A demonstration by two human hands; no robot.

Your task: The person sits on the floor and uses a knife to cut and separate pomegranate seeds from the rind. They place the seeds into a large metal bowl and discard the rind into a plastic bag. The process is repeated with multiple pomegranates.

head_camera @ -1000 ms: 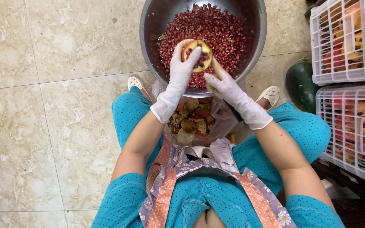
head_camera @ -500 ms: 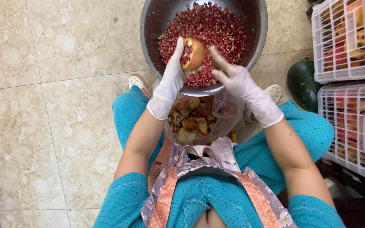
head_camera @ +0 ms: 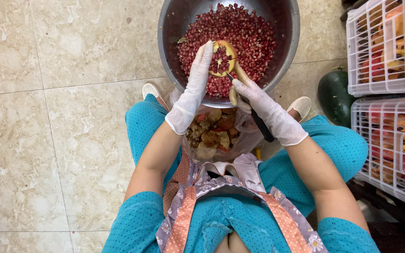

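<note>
Closest to the camera, a patterned apron with orange dotted straps lies over the person's teal dotted clothes, and 2 bare forearms reach forward from it. Just past the apron, between the knees, a clear plastic bag sits open on the floor, filled with pomegranate peel and pith in yellow and brown pieces. Beyond the bag, the right hand, in a white glove, is closed around the black handle of a knife; the handle slants back toward the wrist and the blade end points into the fruit, though the blade itself is mostly hidden. The left hand, also gloved in white, is stretched long, its fingers curled around the left side of a cut pomegranate piece, gripping it with the red seeds facing up. That piece is held just over the near part of a large metal bowl, which stands on the beige tiled floor and holds a deep layer of loose red pomegranate seeds. A white shoe shows on either side of the bowl. Off to the right, a dark green melon rests beside 2 white plastic crates of whole fruit.
</note>
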